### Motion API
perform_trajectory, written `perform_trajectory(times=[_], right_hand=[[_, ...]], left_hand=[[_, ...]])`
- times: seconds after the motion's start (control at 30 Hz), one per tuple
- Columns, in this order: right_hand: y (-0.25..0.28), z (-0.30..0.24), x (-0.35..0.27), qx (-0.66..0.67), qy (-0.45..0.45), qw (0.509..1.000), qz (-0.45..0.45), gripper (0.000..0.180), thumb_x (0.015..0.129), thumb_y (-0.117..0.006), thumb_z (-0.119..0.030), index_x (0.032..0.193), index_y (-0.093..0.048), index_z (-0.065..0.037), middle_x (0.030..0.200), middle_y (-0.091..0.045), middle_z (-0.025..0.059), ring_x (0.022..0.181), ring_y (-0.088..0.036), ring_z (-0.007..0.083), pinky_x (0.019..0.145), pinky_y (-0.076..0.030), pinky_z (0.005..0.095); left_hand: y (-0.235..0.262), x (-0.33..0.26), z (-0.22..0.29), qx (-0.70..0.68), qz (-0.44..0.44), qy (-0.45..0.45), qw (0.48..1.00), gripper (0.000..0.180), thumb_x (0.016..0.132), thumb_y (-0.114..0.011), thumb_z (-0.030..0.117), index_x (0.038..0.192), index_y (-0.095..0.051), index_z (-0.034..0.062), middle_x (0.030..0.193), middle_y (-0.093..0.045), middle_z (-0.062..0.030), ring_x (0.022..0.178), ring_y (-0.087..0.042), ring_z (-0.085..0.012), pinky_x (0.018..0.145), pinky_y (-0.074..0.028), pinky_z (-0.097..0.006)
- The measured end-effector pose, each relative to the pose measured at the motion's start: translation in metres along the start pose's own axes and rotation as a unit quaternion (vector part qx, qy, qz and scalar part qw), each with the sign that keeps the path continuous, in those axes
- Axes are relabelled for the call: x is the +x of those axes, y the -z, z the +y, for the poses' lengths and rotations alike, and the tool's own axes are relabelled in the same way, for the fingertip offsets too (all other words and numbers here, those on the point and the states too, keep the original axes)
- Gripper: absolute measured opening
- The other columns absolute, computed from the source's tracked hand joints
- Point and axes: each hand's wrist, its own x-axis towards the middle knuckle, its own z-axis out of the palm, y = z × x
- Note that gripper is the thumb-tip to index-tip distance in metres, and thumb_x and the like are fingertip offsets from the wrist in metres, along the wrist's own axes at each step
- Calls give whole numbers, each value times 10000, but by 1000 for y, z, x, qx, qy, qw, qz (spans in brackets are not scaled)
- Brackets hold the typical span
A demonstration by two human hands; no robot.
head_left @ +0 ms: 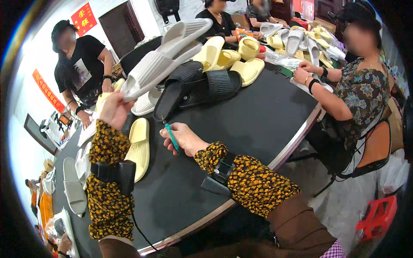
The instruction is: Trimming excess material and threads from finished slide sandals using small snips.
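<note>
My left hand (115, 111) is raised over the table, its fingers closed on the end of a grey slipper (150, 71). More grey ribbed slipper shows above it, and I cannot tell whether that is a second one held along with it. In my right hand (185, 136) is a slim teal-handled tool (172, 139) with a thin tip; its exact kind is unclear. That tip points at the near end of a black slipper (165, 101), which overlaps another black slipper (223, 84). Between my forearms a yellow slipper (138, 150) lies on the table.
Grey slippers (75, 189) lie at the left of the dark table (258, 124). Yellow slippers (248, 71) and a mixed pile (294, 41) cover the far side. People sit or stand around the table. A chair (374, 144) and a red stool (377, 217) are at the right.
</note>
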Motion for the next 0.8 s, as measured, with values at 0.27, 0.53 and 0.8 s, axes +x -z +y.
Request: perform_trajectory(times=[0.27, 0.53, 0.8], right_hand=[[3, 11, 11, 44, 10, 999, -13, 240, 866, -564, -223, 949, -525, -1, 727, -591, 90, 497, -555, 173, 361, -418, 320], [9, 17, 19, 38, 29, 997, -64, 300, 824, -585, -141, 1081, -537, 6, 867, -602, 54, 781, -607, 158, 636, -493, 287], [-3, -1, 1, -58, -17, 998, 6, 235, 824, -623, -253, 931, -546, -57, 725, -576, 60, 535, -540, 117, 416, -437, 269]], left_hand=[[-115, -6, -54, -39, -132, 116, 984, 352, 782, -606, -1, 1126, -541, -33, 1014, -604, -126, 892, -591, -247, 792, -503, -384], [-116, -55, -62, 99, 3, 47, 994, 534, 754, -580, 60, 1239, -414, -87, 990, -566, -153, 807, -590, -208, 665, -532, -320], [-2, -115, -38, 164, 44, -9, 985, 373, 836, -558, 90, 1173, -478, -50, 1060, -574, -145, 914, -578, -176, 754, -497, -287]])
